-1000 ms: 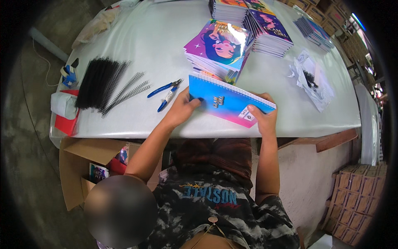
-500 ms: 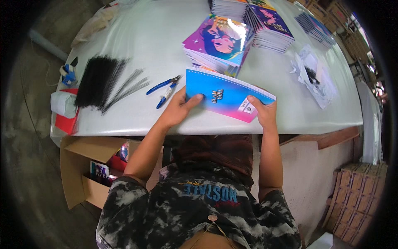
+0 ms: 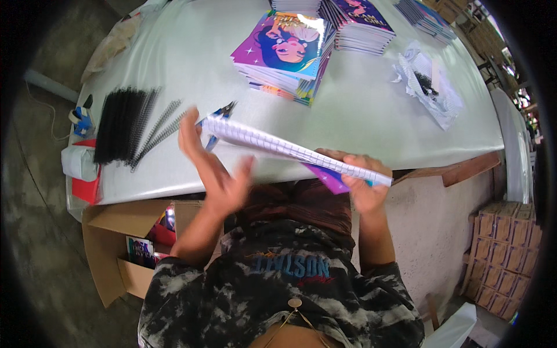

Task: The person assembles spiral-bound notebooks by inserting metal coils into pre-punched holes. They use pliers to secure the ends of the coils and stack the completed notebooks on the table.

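My right hand [image 3: 364,188] grips one end of an unbound notebook [image 3: 261,138], held above the table's near edge. Its page edge, white with a row of punched holes, faces up, and a strip of purple cover shows below. At the other end my left hand [image 3: 217,174] is open, thumb and fingers apart and a little blurred; whether it touches the pages I cannot tell. Blue-handled cutting pliers [image 3: 226,108] lie just behind, partly hidden by the notebook. Black wire spiral coils [image 3: 122,124] lie in a bunch to the left, several fanned out loose.
A stack of notebooks with an illustrated cover [image 3: 284,49] stands behind my hands, with more spiral-bound stacks [image 3: 362,35] farther back. Crumpled white paper [image 3: 432,95] holding small black scraps lies at right. An open cardboard box [image 3: 125,217] sits below the table at left; stacked cartons [image 3: 502,255] stand at right.
The notebook has turned from its blue cover showing to its edge facing up. My left hand has let go of the cover and spread open; my right hand has shifted its grip.
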The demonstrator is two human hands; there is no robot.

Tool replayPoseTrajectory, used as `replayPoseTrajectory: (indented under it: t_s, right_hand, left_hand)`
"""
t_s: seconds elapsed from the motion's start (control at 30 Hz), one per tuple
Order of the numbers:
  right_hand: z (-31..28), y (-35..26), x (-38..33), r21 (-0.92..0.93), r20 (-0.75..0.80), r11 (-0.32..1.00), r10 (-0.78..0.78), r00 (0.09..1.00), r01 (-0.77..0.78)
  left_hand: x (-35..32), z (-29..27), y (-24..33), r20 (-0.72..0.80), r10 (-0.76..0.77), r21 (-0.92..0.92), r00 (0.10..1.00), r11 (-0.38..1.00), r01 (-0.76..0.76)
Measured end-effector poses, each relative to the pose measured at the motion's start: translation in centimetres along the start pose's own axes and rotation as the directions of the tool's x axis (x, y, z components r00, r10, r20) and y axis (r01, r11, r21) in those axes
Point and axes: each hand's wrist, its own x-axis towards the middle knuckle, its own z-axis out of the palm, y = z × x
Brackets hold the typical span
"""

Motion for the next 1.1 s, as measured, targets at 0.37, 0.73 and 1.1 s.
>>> replayPoseTrajectory:
  t_s: [0.37, 0.73, 1.1]
  right_hand:
    - [-3.4, 5.7, 2.4, -0.077, -0.18, 0.951, 0.282, 0.943, -0.299]
    - [-3.8, 6.4, 2.8, -0.125, -0.248, 0.942, 0.275, 0.929, -0.312]
    - [6.8, -0.6, 1.0, -0.447, -0.165, 0.882, -0.244, 0.955, 0.148]
  left_hand:
    - [1.4, 1.5, -5.6, 0.4, -0.599, -0.26, 0.693, 0.651, 0.713]
    - [1.5, 1.6, -6.5, 0.4, -0.643, -0.175, 0.653, 0.646, 0.743]
    - [-2.2, 2.4, 2.1, 0.3, 0.368, 0.058, 0.88, 0.914, -0.402]
